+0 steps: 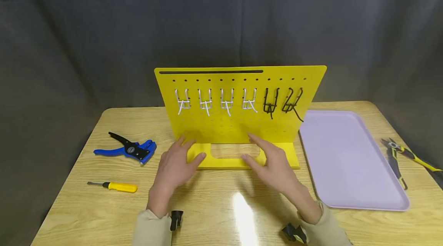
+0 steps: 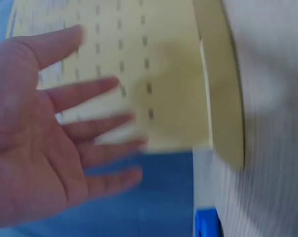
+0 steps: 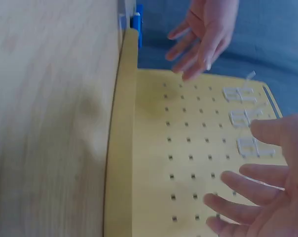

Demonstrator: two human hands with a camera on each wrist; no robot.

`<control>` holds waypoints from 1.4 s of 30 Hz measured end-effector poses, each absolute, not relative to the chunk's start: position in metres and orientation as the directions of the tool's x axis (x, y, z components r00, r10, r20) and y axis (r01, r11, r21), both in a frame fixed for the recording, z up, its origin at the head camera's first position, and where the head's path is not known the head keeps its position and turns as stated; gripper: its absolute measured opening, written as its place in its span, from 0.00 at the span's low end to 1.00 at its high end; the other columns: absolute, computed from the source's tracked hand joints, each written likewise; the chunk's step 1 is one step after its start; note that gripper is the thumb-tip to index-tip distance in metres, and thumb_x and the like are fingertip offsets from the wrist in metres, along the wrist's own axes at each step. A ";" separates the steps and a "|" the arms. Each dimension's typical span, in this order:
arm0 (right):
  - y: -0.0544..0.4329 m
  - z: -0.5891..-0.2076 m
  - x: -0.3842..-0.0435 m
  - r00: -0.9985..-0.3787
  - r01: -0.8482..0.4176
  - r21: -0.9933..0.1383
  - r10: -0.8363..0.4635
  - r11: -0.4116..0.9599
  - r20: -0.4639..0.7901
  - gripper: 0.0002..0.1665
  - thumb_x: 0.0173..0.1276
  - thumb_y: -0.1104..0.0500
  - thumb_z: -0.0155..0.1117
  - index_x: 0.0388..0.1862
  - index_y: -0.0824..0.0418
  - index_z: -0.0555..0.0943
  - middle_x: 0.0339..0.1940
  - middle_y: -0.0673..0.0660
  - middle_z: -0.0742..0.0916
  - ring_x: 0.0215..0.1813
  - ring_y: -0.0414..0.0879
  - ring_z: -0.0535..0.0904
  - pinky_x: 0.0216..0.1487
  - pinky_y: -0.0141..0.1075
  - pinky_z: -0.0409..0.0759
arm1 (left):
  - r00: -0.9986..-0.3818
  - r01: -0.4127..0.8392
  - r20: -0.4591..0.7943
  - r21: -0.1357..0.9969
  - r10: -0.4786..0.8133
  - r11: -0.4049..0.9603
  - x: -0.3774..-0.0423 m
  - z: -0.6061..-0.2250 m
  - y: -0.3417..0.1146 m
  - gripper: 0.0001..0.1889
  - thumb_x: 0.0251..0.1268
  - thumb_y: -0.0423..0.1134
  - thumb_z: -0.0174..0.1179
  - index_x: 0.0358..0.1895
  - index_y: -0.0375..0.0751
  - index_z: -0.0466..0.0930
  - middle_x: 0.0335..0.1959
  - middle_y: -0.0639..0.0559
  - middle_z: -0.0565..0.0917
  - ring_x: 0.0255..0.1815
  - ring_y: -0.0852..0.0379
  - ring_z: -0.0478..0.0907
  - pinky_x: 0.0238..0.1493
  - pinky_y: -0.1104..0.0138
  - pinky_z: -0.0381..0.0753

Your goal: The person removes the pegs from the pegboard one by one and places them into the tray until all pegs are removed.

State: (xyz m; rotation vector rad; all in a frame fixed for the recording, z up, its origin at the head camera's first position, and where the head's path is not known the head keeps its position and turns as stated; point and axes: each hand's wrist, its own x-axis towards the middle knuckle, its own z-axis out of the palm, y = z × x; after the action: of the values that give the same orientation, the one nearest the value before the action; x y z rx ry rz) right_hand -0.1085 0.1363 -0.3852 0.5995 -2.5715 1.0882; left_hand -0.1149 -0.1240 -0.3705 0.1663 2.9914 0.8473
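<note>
A yellow pegboard stand (image 1: 238, 130) stands upright on the table, with a row of white wire hooks (image 1: 226, 103) and two black wire hooks (image 1: 270, 102) across its upper part. In front of its left side is my left hand (image 1: 176, 165), fingers spread and nothing in it. The left wrist view has that palm (image 2: 35, 143) facing the board's perforated panel. My right hand (image 1: 275, 165) is over the base's right part, fingers apart and holding nothing; the right wrist view also has its extended fingers (image 3: 257, 190). Whether either hand touches the board cannot be told.
Left of the stand lie blue-and-black wire strippers (image 1: 129, 150) and a yellow-handled screwdriver (image 1: 119, 187). A lilac tray (image 1: 353, 157) is on the right, with yellow-and-black pliers (image 1: 394, 153) and another yellow-handled tool (image 1: 423, 163) by its far edge. Dark cloth hangs behind the table.
</note>
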 end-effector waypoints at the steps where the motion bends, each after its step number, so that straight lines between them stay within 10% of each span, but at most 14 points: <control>1: 0.142 -0.386 -0.109 -0.865 -0.484 -0.618 -0.233 0.619 0.443 0.30 0.63 0.56 0.68 0.62 0.67 0.75 0.59 0.66 0.80 0.60 0.61 0.76 0.58 0.55 0.73 | -0.995 0.088 0.011 0.551 0.098 0.830 -0.119 -0.369 -0.129 0.30 0.68 0.52 0.56 0.66 0.36 0.70 0.67 0.34 0.68 0.66 0.34 0.64 0.60 0.41 0.64; 10: 0.201 -0.388 -0.114 -0.829 -0.382 -0.607 0.032 0.697 0.558 0.20 0.58 0.66 0.69 0.49 0.71 0.81 0.55 0.70 0.80 0.56 0.65 0.75 0.50 0.55 0.73 | -0.979 -0.068 0.082 0.727 -0.185 0.684 -0.149 -0.356 -0.169 0.25 0.72 0.49 0.52 0.63 0.35 0.72 0.52 0.35 0.81 0.55 0.36 0.75 0.52 0.47 0.73; 17: 0.227 -0.362 -0.124 -0.769 -0.331 -0.630 0.186 0.702 0.611 0.19 0.61 0.66 0.67 0.52 0.67 0.81 0.55 0.63 0.82 0.58 0.55 0.75 0.46 0.24 0.67 | -0.975 0.022 0.149 0.803 -0.165 0.596 -0.168 -0.352 -0.169 0.26 0.72 0.52 0.52 0.59 0.33 0.75 0.55 0.36 0.79 0.57 0.40 0.74 0.59 0.49 0.69; 31: 0.235 -0.332 -0.133 -0.708 -0.359 -0.726 0.336 0.587 0.622 0.19 0.63 0.71 0.61 0.54 0.68 0.80 0.50 0.43 0.80 0.53 0.34 0.74 0.49 0.23 0.74 | -0.954 0.079 0.197 0.892 -0.225 0.445 -0.187 -0.360 -0.173 0.22 0.71 0.49 0.54 0.48 0.31 0.82 0.42 0.36 0.83 0.43 0.49 0.78 0.46 0.63 0.71; 42: 0.241 -0.331 -0.129 -0.875 -0.357 -0.810 0.137 0.465 0.465 0.26 0.69 0.67 0.59 0.65 0.61 0.72 0.53 0.49 0.78 0.50 0.37 0.77 0.46 0.21 0.75 | -0.955 0.052 0.172 0.900 -0.242 0.432 -0.188 -0.362 -0.173 0.21 0.71 0.50 0.53 0.47 0.33 0.82 0.41 0.38 0.84 0.36 0.60 0.79 0.40 0.68 0.72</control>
State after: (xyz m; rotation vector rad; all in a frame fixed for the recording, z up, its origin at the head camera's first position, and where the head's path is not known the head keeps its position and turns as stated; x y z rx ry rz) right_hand -0.1293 0.2413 -0.3314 0.1836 -2.2467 1.4027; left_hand -0.1879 -0.1726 -0.3617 -0.1966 2.8834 1.8296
